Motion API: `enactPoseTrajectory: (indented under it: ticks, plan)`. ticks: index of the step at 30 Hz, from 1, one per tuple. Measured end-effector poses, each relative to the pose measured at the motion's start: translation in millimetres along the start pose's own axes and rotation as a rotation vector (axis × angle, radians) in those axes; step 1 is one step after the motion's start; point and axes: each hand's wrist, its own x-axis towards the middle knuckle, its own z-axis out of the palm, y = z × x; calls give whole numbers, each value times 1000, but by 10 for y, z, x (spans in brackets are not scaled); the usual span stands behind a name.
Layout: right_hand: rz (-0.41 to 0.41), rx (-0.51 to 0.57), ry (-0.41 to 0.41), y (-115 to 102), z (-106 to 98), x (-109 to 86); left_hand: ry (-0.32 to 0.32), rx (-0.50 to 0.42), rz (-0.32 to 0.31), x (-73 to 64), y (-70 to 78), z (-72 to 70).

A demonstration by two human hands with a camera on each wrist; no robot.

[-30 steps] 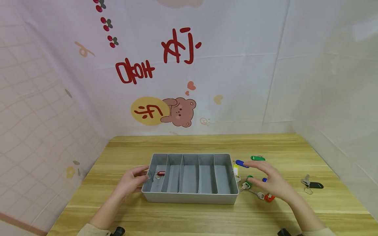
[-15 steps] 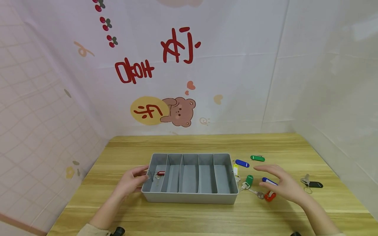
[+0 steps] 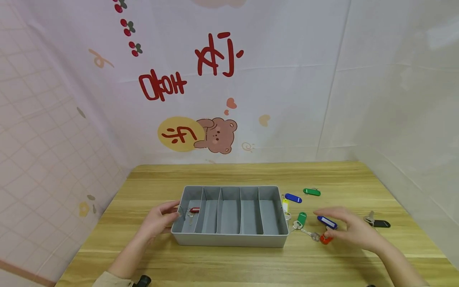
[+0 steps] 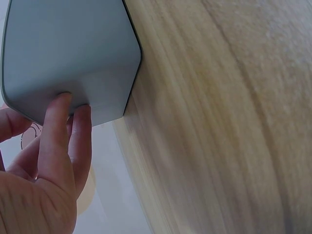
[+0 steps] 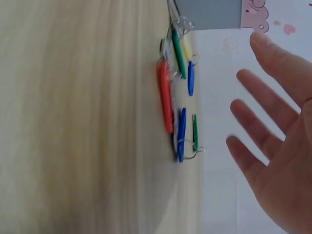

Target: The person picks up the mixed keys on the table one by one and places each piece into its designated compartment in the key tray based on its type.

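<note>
My left hand (image 3: pixel 159 220) holds the left end of a grey compartment box (image 3: pixel 229 240). The left wrist view shows its fingertips (image 4: pixel 62 97) on the outer wall, with the thumb up by the rim. Inside the leftmost compartment lies a red key tag (image 3: pixel 195 210) with a key. My right hand (image 3: pixel 353 229) hovers over the tabletop, fingers spread and holding nothing. Close to its fingertips are a blue key tag (image 3: pixel 327 222) and an orange-red key tag (image 3: pixel 325 239). In the right wrist view the right hand (image 5: pixel 282 131) is apart from the orange-red tag (image 5: pixel 166 100).
More key tags lie right of the box: a green tag (image 3: pixel 302 218) with keys, a yellow tag (image 3: pixel 285 205), another blue tag (image 3: pixel 293 198) and another green tag (image 3: pixel 312 192). A black tag (image 3: pixel 381 224) with a key lies farther right. A printed cloth (image 3: pixel 287 79) hangs behind the table.
My right hand has moved rightward and lower, from over the green tag to beside the blue and orange-red tags. The left hand stays on the box.
</note>
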Motion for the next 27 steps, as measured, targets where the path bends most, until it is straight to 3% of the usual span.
enactPoseTrajectory:
  ticks: [12,21,27]
  plan:
    - [-86,-13,-65,151,30,-104,-10,8,0,26,-16,-19]
    - [-190,65,-112,296,98,-100,-17,-6,-7,26,-9,-19]
    - [-218,50,-131,318,108,-98,-12,-2,-12,25,-6,-15]
